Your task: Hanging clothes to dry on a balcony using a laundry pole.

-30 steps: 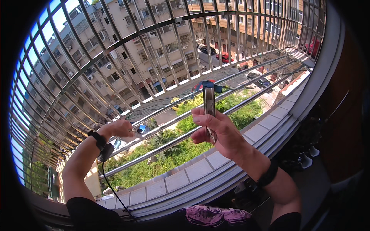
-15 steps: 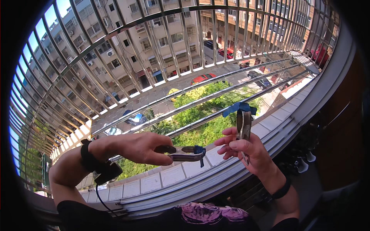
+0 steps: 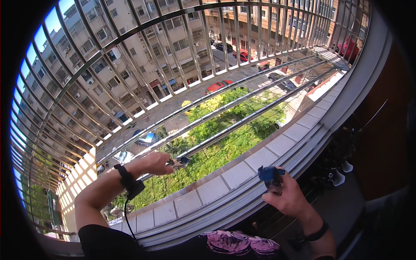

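- The left hand is reaching out left of centre in the frame, its fingers pinching a small metal clip beside a clothesline rail.
- The right hand is sitting at lower right, its fingers closing around a blue clip just inside the tiled ledge.
- A black wrist strap with a thin cable is hanging from the left forearm.
- Curved window bars are filling the upper frame, with a street, cars and green trees showing far below.
- Pink shoes are showing at the bottom edge.
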Demonstrator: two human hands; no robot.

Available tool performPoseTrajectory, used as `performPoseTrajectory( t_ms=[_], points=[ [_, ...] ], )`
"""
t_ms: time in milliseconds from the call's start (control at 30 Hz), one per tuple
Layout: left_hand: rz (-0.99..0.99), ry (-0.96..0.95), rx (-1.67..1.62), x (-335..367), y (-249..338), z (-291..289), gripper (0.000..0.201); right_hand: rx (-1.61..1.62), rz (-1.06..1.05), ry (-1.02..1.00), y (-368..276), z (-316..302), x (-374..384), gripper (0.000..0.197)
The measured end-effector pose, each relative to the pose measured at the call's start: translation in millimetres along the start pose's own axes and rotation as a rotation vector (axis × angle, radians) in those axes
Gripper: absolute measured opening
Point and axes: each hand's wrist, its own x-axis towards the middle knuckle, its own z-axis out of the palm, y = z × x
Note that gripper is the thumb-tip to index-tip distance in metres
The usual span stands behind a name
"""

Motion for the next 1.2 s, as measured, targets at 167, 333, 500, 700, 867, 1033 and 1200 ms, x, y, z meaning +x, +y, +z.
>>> performPoseTrajectory(
  t_ms=[167, 333, 500, 700, 867, 1033, 1200],
  points=[
    [0.045, 0.05, 0.035, 21, 3, 23, 0.047, -0.816, -0.441, -0.035, 4, 61, 73, 0.053],
    [0.051, 0.037, -0.102, 20, -4, 31, 0.047, -1.046, -0.222, -0.386, 21, 91, 123, 0.049],
    [0.156, 0.138, -0.282, 4, -21, 4, 0.05, -1.033, 0.03, -0.686, 35, 91, 143, 0.045],
    [0.105, 0.345, -0.592, -7, -55, -42, 0.045, -0.973, 0.07, -0.82, 49, 96, 155, 0.036],
    [0.082, 0.266, -0.058, 27, -33, -27, 0.033, -0.845, 0.041, -0.833, 70, 92, 163, 0.034],
    [-0.002, 0.106, 0.117, 45, -8, -16, 0.032, -0.836, 0.09, -0.837, 71, 94, 163, 0.029],
    [0.039, 0.144, 0.162, 56, 3, -2, 0.029, -0.777, 0.176, -0.853, 71, 92, 166, 0.027]
  ],
)
